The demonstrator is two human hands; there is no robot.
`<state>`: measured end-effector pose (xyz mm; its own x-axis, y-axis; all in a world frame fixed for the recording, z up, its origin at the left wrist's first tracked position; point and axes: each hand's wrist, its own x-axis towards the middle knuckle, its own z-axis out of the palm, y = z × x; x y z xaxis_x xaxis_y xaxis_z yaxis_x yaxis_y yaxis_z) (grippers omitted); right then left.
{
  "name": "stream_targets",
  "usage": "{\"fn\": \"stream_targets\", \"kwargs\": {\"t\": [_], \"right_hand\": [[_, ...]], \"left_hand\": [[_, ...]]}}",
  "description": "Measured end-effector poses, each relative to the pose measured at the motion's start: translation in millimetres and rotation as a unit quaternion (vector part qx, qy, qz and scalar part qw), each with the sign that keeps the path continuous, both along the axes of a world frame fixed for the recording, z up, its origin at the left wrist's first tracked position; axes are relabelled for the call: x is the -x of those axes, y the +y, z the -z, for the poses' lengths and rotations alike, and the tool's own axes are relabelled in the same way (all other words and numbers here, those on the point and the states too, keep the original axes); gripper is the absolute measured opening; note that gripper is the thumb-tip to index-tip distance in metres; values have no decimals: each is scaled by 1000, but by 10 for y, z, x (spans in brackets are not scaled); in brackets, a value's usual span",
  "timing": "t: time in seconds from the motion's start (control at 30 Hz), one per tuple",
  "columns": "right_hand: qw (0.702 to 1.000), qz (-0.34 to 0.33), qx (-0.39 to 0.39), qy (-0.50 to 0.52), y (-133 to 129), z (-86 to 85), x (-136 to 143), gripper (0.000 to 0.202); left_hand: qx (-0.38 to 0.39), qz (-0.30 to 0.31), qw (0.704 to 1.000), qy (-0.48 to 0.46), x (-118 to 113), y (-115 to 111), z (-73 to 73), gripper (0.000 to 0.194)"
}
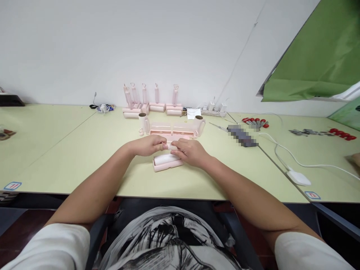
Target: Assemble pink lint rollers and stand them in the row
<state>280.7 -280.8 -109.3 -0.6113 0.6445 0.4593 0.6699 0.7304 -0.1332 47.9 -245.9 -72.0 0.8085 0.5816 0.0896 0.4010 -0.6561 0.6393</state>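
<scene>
Both hands meet above the middle of the table, fingers closed around one small pale piece (171, 147). My left hand (149, 145) pinches its left end between thumb and fingers. My right hand (191, 152) grips the right end from above. Just below them lies an open pink case (168, 165) with a white roll (164, 159) in it; its right end is close under my right hand. Behind the hands stand two open pink cases (160, 133) side by side, with an upright white roll (144, 122) at the left and another roll (199, 123) at the right.
Finished-looking pink cases (132, 113) with upright pink handles (156, 93) line the wall. To the right are a blurred dark object (242, 135), red-tipped tools (257, 122), a white cable and a white charger (298, 177). A coiled cable (103, 108) lies back left.
</scene>
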Motion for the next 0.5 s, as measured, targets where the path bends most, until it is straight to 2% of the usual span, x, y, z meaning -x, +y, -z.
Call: {"fn": "stream_targets", "kwargs": {"t": [0.1, 0.23, 0.33, 0.4, 0.5], "right_hand": [[1000, -4, 6, 17, -9, -18, 7, 34], [997, -1, 67, 36, -16, -63, 25, 26], [981, 10, 142, 133, 16, -113, -10, 22], [944, 8, 206, 256, 55, -152, -59, 29], [836, -36, 299, 460, 110, -198, -117, 44]], "left_hand": [[0, 4, 1000, -6, -11, -1, 9, 46], [-8, -2, 1000, 12, -35, 12, 61, 47], [-14, -33, 999, -25, -59, 12, 88, 47], [13, -52, 996, -68, -75, 6, 100, 47], [132, -91, 976, -145, -124, -11, 130, 48]]}}
